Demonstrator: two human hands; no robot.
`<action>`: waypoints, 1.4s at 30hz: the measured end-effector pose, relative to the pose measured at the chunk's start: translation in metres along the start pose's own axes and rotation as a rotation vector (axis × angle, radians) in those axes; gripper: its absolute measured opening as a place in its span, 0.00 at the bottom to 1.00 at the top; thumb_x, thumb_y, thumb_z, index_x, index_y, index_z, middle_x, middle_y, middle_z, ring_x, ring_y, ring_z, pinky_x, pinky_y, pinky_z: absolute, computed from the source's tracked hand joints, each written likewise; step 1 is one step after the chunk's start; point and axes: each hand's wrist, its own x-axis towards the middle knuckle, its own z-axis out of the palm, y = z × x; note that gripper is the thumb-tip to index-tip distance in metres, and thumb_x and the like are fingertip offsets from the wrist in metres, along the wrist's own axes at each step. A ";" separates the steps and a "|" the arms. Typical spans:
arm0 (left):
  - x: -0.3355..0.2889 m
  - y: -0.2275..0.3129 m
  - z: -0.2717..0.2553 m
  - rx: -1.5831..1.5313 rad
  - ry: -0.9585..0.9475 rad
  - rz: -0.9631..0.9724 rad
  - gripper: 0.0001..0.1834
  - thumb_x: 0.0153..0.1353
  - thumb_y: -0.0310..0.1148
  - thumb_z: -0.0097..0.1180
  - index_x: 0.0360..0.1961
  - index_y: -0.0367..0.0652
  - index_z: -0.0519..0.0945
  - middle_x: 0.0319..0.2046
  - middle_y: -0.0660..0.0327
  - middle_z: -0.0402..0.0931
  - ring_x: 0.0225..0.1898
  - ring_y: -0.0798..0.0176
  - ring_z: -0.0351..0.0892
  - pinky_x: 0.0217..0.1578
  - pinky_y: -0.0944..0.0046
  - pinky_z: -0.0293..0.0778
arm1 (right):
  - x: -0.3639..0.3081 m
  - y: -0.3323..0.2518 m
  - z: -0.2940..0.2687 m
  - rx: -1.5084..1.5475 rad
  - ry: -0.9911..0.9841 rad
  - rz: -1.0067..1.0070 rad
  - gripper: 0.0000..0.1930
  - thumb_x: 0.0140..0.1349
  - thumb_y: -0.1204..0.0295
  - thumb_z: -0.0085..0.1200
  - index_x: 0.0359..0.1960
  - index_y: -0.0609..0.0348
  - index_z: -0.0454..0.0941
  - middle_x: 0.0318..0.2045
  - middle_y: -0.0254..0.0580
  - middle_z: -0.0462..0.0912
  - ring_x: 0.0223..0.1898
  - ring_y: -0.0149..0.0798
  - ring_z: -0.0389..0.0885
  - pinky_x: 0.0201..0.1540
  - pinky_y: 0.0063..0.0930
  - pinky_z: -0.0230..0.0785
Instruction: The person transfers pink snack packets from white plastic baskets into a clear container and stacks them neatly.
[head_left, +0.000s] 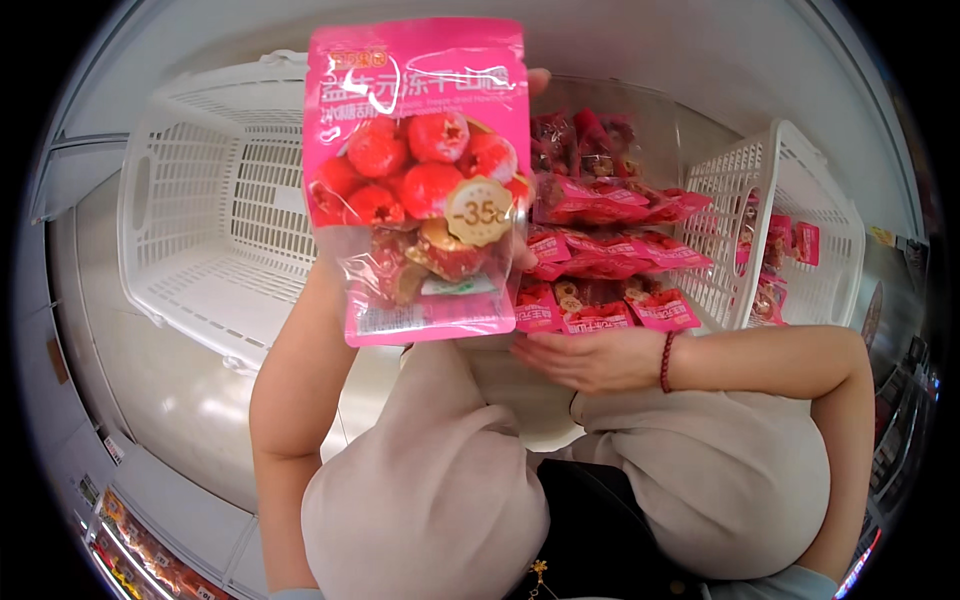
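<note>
- The glossy pink plastic pouch point(420, 190), flat and rectangular, shows printed red berries, a cream round badge and a clear window onto brownish-red pieces.
- It is raised off any surface, overlapping the right edge of the white slotted plastic basket point(145, 215).
- Probably light, pliable and slippery, its contents crushable; the sealed side edges look best for holding.
- The left hand point(539, 82), mostly hidden behind, grips it.
- The right hand point(592, 361), fingers extended, lies by the near edge of the stacked pink packets point(610, 255).

L hand point(539, 82) holds up pink pouch point(420, 180) w/ red-fruit pic; R hand point(595, 360), fingers extended, is at near edge of similar pkgs point(620, 260) btwn white L basket point(205, 302) & R basket point(768, 215).
</note>
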 end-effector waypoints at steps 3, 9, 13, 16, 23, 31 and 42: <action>-0.003 0.003 0.001 -0.013 0.011 0.028 0.44 0.52 0.51 0.51 0.64 0.48 0.45 0.38 0.53 0.67 0.37 0.51 0.72 0.48 0.46 0.67 | -0.005 0.036 0.007 0.034 -0.009 0.105 0.23 0.51 0.68 0.44 0.51 0.59 0.69 0.55 0.39 0.67 0.60 0.39 0.60 0.65 0.37 0.47; -0.015 0.011 -0.022 0.032 0.195 0.182 0.45 0.51 0.50 0.54 0.65 0.50 0.44 0.38 0.57 0.68 0.37 0.54 0.72 0.48 0.47 0.68 | -0.014 0.096 0.004 0.333 0.215 0.254 0.30 0.50 0.62 0.53 0.56 0.54 0.62 0.58 0.39 0.64 0.60 0.39 0.60 0.63 0.41 0.49; -0.024 0.019 -0.021 0.030 0.235 0.276 0.45 0.51 0.50 0.54 0.65 0.50 0.45 0.39 0.57 0.68 0.37 0.54 0.72 0.48 0.47 0.67 | -0.014 0.115 0.003 0.495 0.271 0.388 0.41 0.42 0.57 0.62 0.58 0.57 0.57 0.58 0.46 0.62 0.59 0.49 0.60 0.61 0.44 0.52; -0.025 0.021 -0.021 0.028 0.238 0.304 0.45 0.51 0.50 0.54 0.65 0.49 0.45 0.39 0.57 0.67 0.37 0.54 0.72 0.48 0.47 0.67 | -0.016 0.111 0.005 0.499 0.335 0.393 0.43 0.40 0.58 0.64 0.58 0.57 0.55 0.57 0.48 0.62 0.58 0.51 0.61 0.59 0.44 0.54; -0.031 0.024 -0.019 0.029 0.247 0.335 0.45 0.51 0.49 0.55 0.65 0.48 0.45 0.40 0.57 0.67 0.38 0.55 0.72 0.49 0.47 0.67 | -0.007 0.101 -0.010 0.648 0.369 0.536 0.43 0.38 0.63 0.66 0.57 0.58 0.56 0.56 0.47 0.64 0.55 0.51 0.64 0.58 0.44 0.55; -0.031 0.019 -0.018 0.029 0.241 0.311 0.45 0.50 0.49 0.55 0.65 0.48 0.46 0.41 0.57 0.67 0.39 0.55 0.71 0.49 0.48 0.66 | 0.012 0.068 -0.029 0.507 0.604 0.437 0.21 0.42 0.78 0.59 0.43 0.60 0.72 0.33 0.38 0.77 0.37 0.42 0.74 0.48 0.38 0.64; -0.020 0.018 -0.010 0.035 0.169 0.227 0.46 0.49 0.48 0.56 0.64 0.47 0.47 0.43 0.56 0.67 0.40 0.55 0.71 0.50 0.48 0.66 | 0.013 0.063 -0.061 1.367 0.709 0.674 0.14 0.53 0.71 0.52 0.40 0.57 0.66 0.31 0.38 0.74 0.38 0.41 0.74 0.50 0.40 0.64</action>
